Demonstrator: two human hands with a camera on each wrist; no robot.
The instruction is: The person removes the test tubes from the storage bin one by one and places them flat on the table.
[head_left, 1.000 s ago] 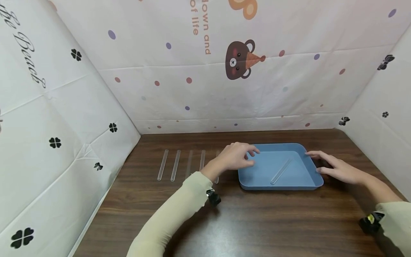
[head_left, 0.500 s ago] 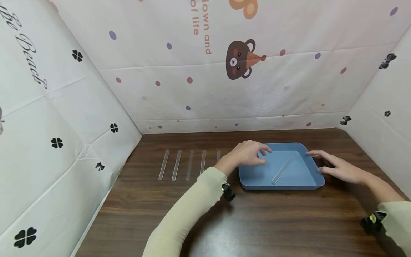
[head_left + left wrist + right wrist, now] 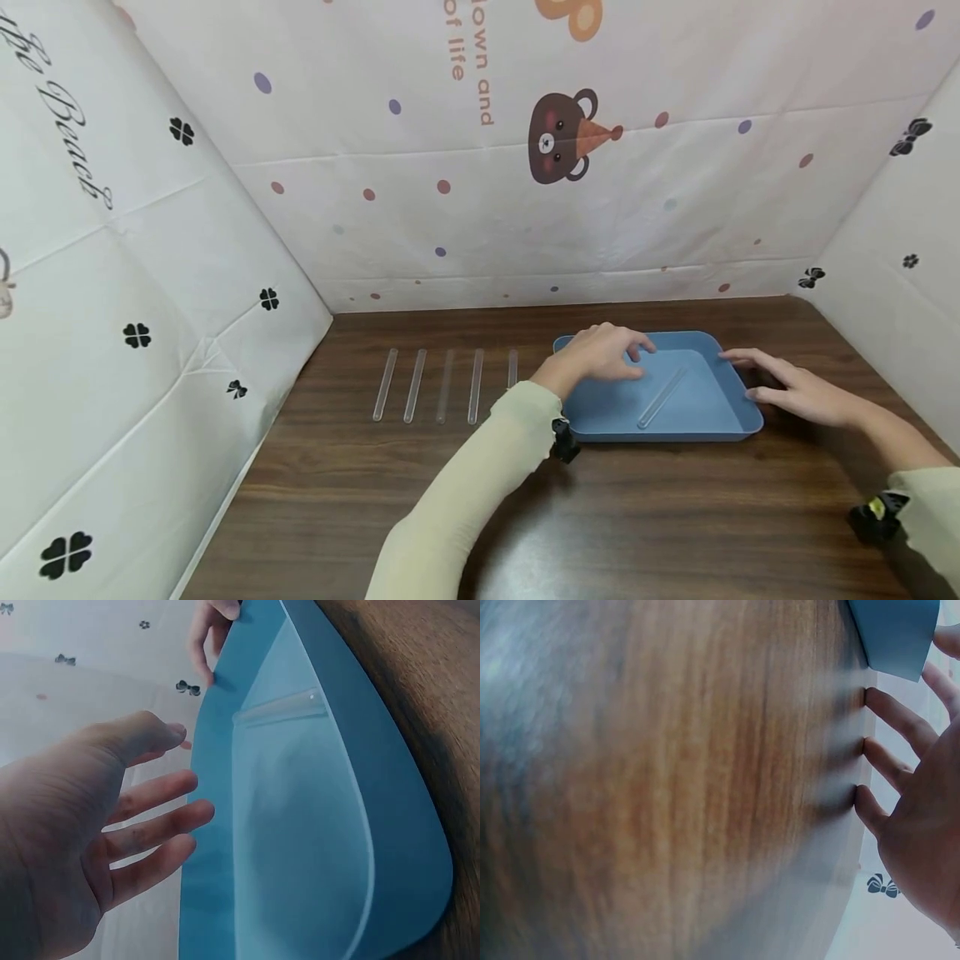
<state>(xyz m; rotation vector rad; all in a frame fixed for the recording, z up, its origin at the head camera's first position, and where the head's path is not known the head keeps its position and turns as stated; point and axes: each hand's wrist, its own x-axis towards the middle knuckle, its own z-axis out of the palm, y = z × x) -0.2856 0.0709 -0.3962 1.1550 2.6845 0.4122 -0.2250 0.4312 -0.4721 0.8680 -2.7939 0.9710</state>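
A shallow blue tray lies on the table, with one clear tube slanting across its floor. My left hand hovers over the tray's left half, fingers loosely bent and apart from the tube; the left wrist view shows this hand holding nothing. At the tray's right wall, my right hand touches the rim with thumb and forefinger. In the right wrist view the other fingertips of that hand rest on the table beside the tray's corner.
Several clear tubes stand in a row on the dark wooden table left of the tray, among them a leftmost tube and a rightmost tube near the left forearm. A printed white cloth walls the back and sides.
My left hand has moved right, from the tray's left edge to further over the tray. The right hand stays at the right rim. The tube in the tray lies as before.
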